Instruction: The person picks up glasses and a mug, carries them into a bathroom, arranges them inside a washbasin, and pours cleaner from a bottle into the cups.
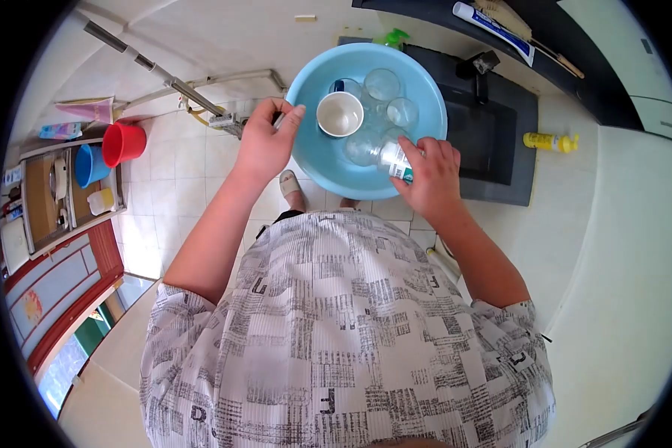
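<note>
A light blue basin [306,160] is in front of me, holding a white cup [340,114] and several clear glasses [381,85]. My right hand [434,178] grips a clear bottle [393,158] with a white and green label, tilted over the basin's near right part. At the basin's left rim, my left hand [267,143] is closed, thumb against fingers. A small greyish thing shows between them, too little of it visible to name.
Right of the basin is a dark sink [485,142] with a black faucet [479,71]. A yellow bottle [550,142] lies beyond it. A toothpaste tube [493,31] rests on the dark shelf above. To the left are a red bucket [123,144], a blue bucket [91,166] and a metal pole [153,69].
</note>
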The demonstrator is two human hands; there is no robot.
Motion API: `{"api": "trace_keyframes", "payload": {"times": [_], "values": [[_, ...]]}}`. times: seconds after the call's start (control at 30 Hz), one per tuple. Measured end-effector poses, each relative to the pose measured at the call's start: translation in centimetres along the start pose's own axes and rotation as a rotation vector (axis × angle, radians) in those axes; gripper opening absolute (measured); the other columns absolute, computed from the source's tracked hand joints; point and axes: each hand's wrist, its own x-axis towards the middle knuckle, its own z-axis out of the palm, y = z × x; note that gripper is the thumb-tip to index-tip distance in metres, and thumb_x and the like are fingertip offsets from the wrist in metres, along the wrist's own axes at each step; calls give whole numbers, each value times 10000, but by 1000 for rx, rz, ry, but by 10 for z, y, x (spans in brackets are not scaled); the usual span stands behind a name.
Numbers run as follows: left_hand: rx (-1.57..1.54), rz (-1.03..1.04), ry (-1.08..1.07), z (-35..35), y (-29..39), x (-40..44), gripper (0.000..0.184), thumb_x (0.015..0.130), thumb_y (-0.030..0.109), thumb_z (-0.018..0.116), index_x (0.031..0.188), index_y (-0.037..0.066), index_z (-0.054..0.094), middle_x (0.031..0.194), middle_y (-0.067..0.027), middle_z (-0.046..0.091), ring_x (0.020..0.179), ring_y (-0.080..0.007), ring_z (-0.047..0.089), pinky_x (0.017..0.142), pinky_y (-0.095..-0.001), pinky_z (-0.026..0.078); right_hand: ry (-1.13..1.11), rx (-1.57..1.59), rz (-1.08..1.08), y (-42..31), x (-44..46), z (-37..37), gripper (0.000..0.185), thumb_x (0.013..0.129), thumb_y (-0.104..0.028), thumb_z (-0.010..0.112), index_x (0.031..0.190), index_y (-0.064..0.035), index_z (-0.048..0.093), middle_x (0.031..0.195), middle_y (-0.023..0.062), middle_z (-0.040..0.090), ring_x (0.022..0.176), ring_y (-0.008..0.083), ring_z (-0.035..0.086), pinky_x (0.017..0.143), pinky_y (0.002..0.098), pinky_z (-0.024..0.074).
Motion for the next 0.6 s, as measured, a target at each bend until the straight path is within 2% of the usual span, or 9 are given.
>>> {"api": "trace_keyframes", "payload": {"times": [0.1,0.2,0.3,0.4,0.5,0.6], "values": [[135,270,5,6,1,3,233,1002,218,734,1120,24,681,1027,-141,720,968,-293,702,867,-406,567,-1,13,-6,4,0,4,755,660,-230,949,1362,-168,677,1154,72,591,1119,297,557,1006,487,408],[415,544,19,7,17,4,474,918,306,831,1271,24,689,1103,-151,709,1055,-348,696,921,-444,571,10,8,-9,5,0,3,763,649,-246,944,1361,-154,688,1138,76,593,1106,298,569,995,481,416],[677,578,-11,11,40,-6,838,788,430,924,1475,70,604,1240,-183,670,1068,-376,678,929,-464,573,28,13,-9,2,-3,2,766,641,-255,943,1358,-146,696,1133,78,595,1099,299,575,990,477,421],[800,568,-75,19,35,-1,1059,658,518,964,1541,101,553,1346,-167,620,1160,-377,660,979,-469,572,35,15,-1,2,-4,2,764,637,-258,945,1353,-148,698,1134,77,595,1098,298,575,987,477,423],[909,520,-164,25,39,1,1100,661,507,970,1576,110,506,1386,-159,596,1211,-385,643,1011,-471,570,42,22,-4,5,-2,4,759,636,-258,945,1347,-151,703,1135,76,595,1097,299,576,983,478,426],[974,467,-216,29,44,2,1103,669,443,978,1585,82,481,1360,-150,582,1261,-359,627,1013,-451,575,45,36,9,6,-4,5,747,641,-254,941,1343,-152,708,1135,78,599,1097,302,579,977,479,430]]}}
